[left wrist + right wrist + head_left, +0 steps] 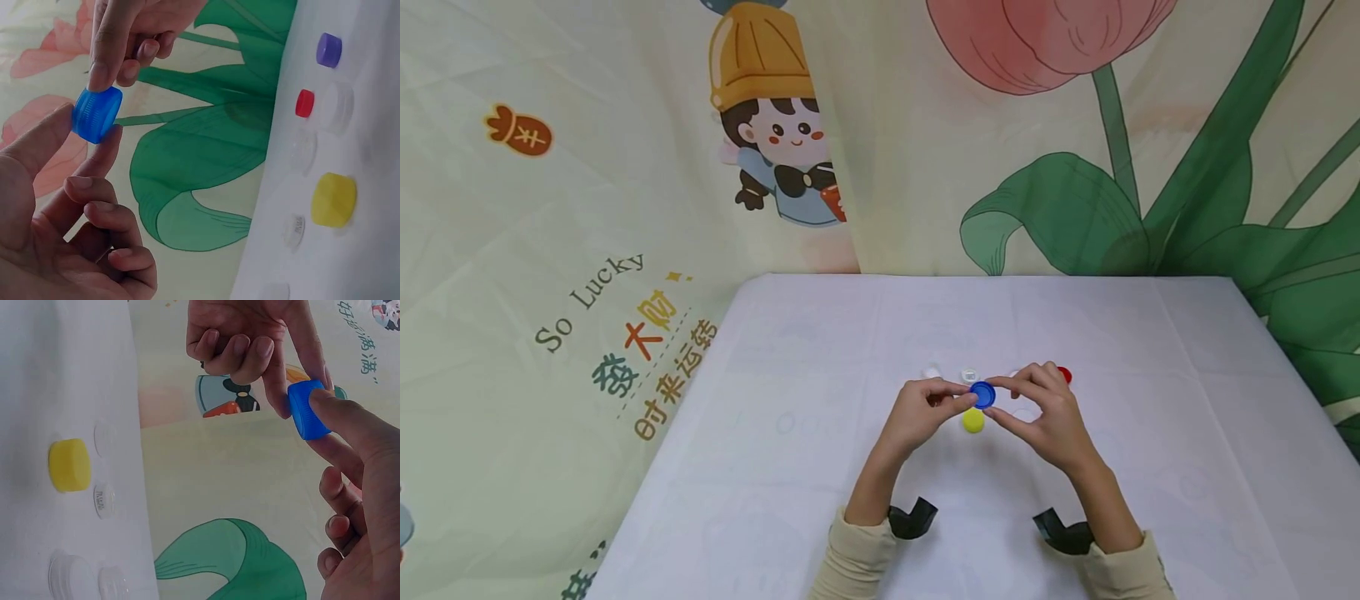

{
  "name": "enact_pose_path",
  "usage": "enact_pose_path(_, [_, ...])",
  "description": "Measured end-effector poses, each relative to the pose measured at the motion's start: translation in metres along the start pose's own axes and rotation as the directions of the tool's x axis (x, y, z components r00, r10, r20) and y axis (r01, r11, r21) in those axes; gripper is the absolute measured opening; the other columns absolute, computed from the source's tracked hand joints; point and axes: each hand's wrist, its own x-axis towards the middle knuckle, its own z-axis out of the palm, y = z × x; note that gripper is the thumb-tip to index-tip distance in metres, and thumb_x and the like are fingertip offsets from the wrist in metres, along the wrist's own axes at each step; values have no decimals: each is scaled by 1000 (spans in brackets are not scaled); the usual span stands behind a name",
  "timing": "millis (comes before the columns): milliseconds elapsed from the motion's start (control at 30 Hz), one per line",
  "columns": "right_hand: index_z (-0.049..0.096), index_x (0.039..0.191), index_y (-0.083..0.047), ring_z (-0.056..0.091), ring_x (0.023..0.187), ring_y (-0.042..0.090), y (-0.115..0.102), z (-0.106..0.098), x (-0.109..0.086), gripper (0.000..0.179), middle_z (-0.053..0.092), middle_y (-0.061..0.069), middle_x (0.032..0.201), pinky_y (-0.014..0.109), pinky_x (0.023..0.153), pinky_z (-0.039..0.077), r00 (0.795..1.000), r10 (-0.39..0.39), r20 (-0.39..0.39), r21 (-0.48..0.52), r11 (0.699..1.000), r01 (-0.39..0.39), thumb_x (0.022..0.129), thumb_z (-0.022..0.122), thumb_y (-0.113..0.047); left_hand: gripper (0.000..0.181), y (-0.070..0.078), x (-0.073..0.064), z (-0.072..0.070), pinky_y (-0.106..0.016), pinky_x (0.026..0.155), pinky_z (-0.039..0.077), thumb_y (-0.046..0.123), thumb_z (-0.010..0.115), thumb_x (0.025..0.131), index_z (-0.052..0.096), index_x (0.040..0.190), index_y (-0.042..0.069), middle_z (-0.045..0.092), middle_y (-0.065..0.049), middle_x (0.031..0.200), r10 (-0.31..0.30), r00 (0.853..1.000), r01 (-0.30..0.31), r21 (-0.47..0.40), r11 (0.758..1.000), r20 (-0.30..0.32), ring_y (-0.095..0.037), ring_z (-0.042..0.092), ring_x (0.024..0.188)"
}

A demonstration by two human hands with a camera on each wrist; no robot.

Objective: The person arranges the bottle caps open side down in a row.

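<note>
A ribbed blue bottle cap [982, 395] is held up above the table between both hands, its hollow side turned toward the head camera. My left hand [925, 410] pinches its left edge between thumb and forefinger, with the other fingers curled in. From the opposite side my right hand [1048, 417] grips the same cap by thumb and index finger. In the left wrist view fingertips of both hands touch the blue cap [97, 115]. The right wrist view shows the right thumb lying across the blue cap [309, 410].
Below the hands, a yellow cap [973, 420] lies on the white-covered table [820, 350]. Around it are a red cap [304, 103], a purple cap [329, 50] and several clear caps, one being a clear cap [105, 500] with lettering. A printed cloth [910, 167] hangs behind.
</note>
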Motion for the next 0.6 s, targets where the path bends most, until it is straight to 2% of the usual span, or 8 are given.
enact_pose_path(300, [69,99,-17,37,77,11,4,1,-2,37,47,-11,77,25,61,30,999,29,19,-24,999,-29,65,80,-26,31,-1,2,4,-20,47,28,38,70,75,72,93,13,45,0,61,35,999,-34,7,999,-39,-12,41,61])
enact_pose_path(467, [70,96,-15,39,76,12,8,2,-3,32,50,-9,76,25,59,32,998,64,28,-22,998,-63,67,79,-27,28,-2,1,5,-21,51,28,35,73,72,72,93,16,41,0,61,150,985,-144,64,987,-89,-17,41,62])
enact_pose_path(600, [71,91,-12,38,75,8,8,2,-4,22,52,-8,76,25,59,36,995,90,33,-3,996,-90,72,75,-21,27,-1,2,6,-23,57,28,28,75,71,72,95,17,44,-2,63,268,957,-256,112,960,-112,-23,43,65])
